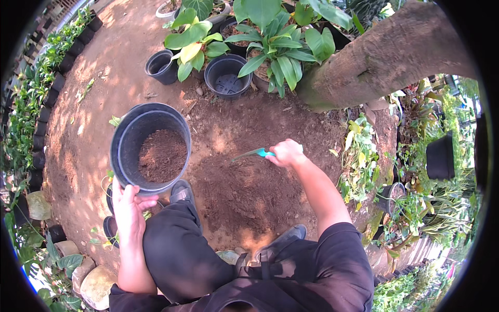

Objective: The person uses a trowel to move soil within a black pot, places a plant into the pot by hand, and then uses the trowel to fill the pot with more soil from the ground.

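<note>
My left hand (130,206) grips the near rim of a black plastic plant pot (128,136), tilted so that its inside shows. Brown soil (163,156) lies at the bottom of the pot. My right hand (286,153) is closed around the teal handle of a garden trowel (249,154), to the right of the pot. The trowel's blade points left, over or at the far edge of a mound of loose dark soil (249,195) on the ground; whether it touches the soil I cannot tell.
Two black pots, one small (161,68) and one wider (228,80), stand beyond, beside leafy potted plants (286,58). A thick tree trunk (382,58) leans at the upper right. Potted plants line the left side (50,93). My shoes (182,192) flank the mound; stones (97,286) lie lower left.
</note>
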`<state>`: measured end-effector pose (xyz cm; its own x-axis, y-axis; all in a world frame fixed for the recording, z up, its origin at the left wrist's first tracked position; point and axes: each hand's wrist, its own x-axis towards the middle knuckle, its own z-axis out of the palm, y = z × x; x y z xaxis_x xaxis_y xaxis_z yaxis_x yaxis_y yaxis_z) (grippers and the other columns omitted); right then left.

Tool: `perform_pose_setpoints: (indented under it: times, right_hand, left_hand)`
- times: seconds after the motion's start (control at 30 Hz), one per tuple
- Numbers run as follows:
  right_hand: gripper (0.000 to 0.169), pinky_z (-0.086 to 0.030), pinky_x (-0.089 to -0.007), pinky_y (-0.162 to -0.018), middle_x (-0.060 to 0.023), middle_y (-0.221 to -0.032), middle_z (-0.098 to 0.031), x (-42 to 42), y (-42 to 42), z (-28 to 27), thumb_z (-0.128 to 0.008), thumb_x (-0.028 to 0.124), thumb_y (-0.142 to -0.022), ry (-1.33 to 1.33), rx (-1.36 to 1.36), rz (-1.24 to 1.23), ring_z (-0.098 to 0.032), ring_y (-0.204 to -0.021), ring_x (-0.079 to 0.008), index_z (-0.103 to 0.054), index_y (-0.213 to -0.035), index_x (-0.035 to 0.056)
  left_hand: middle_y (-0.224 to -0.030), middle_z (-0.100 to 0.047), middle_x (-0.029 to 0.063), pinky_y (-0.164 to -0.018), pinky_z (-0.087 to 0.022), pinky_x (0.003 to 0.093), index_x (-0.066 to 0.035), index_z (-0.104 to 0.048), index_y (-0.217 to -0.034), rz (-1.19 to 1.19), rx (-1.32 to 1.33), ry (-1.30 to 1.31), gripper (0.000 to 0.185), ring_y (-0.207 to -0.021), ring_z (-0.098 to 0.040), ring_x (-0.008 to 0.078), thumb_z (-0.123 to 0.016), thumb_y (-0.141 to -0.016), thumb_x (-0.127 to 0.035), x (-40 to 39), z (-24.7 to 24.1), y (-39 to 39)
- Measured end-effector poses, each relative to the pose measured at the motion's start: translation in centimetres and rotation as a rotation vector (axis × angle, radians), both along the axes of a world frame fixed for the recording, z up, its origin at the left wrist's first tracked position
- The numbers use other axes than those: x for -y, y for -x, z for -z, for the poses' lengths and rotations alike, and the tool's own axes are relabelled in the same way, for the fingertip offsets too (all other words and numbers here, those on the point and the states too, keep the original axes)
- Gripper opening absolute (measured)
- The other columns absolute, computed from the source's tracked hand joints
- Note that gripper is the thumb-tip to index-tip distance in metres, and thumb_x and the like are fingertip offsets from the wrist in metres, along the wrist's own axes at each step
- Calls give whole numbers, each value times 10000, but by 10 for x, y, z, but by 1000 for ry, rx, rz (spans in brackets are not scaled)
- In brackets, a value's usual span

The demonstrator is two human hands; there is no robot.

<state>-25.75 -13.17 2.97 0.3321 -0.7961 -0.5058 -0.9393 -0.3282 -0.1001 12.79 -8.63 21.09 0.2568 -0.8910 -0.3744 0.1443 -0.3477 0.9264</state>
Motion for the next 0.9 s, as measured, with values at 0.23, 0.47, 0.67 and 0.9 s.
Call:
perform_pose_setpoints:
  times: [0.23, 0.47, 0.67, 0.9]
  right_hand:
    - [418, -453, -394, -844, -136, -1008, -617, -72, 7, -8, -485, 480, -819, -179, 98, 717, -573, -980, -281, -626, -1030, 148]
    - [435, -472, -375, -754, -156, -835, -641, -117, 27, 1, -507, 427, -826, -137, 335, 946, -618, -818, -269, -639, -881, 16]
    - [360, -448, -302, -525, -73, -611, -601, -138, 25, -104, -550, 339, -835, -141, 555, 973, -544, -509, -134, -638, -758, -2]
    - [362, -424, -272, -494, -41, -599, -568, -148, 25, -251, -565, 359, -824, -141, 339, 791, -522, -510, -116, -641, -807, 5]
  left_hand:
    - [-926, -527, 140, -416, -524, 249, -26, -337, -1203, 206, -24, -54, 449, -528, -620, 229, -402, -760, -24, -8, 2, -8]
    - [-886, -568, 157, -408, -518, 260, -70, -319, -1257, 381, 91, -36, 489, -503, -613, 228, -374, -774, -15, -18, -2, -1]
    - [-986, -556, 204, -375, -506, 238, -75, -232, -1301, 443, 160, -23, 545, -489, -605, 231, -346, -779, 32, -33, -15, 13]
    - [-967, -555, 192, -361, -501, 250, -61, -269, -1252, 532, 65, -118, 464, -489, -602, 238, -360, -801, 3, -53, -12, 54]
